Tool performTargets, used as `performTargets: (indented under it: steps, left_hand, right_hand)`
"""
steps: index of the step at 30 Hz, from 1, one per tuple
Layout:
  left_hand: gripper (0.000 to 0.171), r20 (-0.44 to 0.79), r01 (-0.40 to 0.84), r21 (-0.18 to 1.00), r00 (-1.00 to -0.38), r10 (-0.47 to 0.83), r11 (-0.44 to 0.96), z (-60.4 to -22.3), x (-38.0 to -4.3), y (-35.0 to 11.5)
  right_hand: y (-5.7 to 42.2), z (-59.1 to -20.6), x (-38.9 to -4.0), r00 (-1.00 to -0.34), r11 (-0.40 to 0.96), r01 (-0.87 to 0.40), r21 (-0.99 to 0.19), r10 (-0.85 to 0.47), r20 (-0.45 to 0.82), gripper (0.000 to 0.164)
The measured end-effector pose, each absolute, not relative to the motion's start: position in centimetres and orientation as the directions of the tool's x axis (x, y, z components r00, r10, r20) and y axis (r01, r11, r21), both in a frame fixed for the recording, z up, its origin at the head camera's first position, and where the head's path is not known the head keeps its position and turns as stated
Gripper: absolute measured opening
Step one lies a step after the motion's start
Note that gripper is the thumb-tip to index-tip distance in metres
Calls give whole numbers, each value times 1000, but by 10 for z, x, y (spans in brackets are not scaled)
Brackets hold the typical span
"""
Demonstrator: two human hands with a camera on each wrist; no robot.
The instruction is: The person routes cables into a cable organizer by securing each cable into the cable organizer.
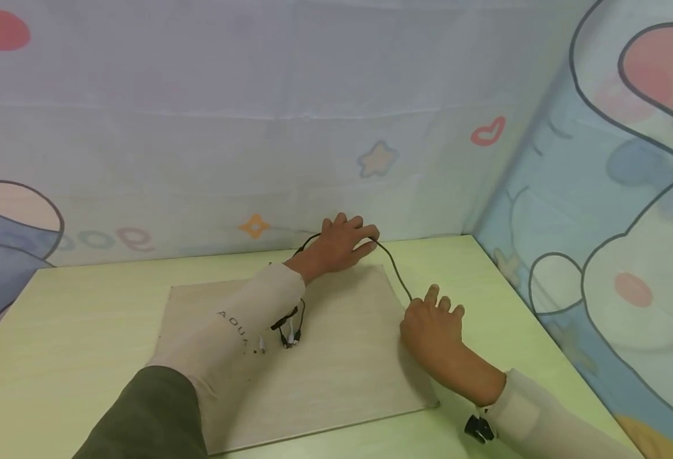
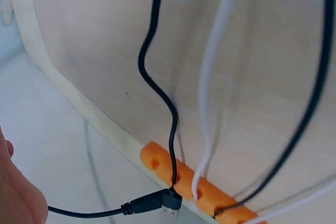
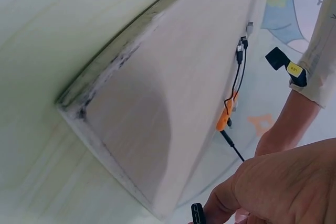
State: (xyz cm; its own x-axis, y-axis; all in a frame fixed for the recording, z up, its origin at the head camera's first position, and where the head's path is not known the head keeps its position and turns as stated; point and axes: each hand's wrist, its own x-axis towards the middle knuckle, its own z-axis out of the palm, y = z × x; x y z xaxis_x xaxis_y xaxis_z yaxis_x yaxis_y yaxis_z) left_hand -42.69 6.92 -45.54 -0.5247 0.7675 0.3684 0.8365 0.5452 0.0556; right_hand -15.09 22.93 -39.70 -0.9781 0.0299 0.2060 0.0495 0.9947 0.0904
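A thin black cable point(image 1: 395, 264) arcs between the two hands over the far right of a beige board point(image 1: 359, 357). My left hand point(image 1: 344, 245) reaches to the board's far edge, with the cable between thumb and index finger. Over the board's right side, my right hand point(image 1: 435, 331) pinches the cable near its black connector point(image 3: 197, 213), other fingers raised. An orange cable holder point(image 2: 205, 190) sits on the board's edge with black and white cables in its slots. By it, a black USB plug point(image 2: 170, 199) joins the cable running to my left hand.
Several cable ends point(image 1: 290, 338) lie on the board near my left forearm. The board rests on a pale yellow-green table point(image 1: 101, 299). A printed cloth point(image 1: 227, 159) hangs behind the table, another cloth point(image 1: 617, 255) at the right. Both wrists carry black devices.
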Motion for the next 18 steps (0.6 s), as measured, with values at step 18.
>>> performTargets:
  steps: [18]
  left_hand:
    - [13, 343, 816, 123, -568, 748, 564, -374, -360, 13]
  right_hand:
    - [202, -398, -160, -987, 993, -25, 118, -43, 154, 23]
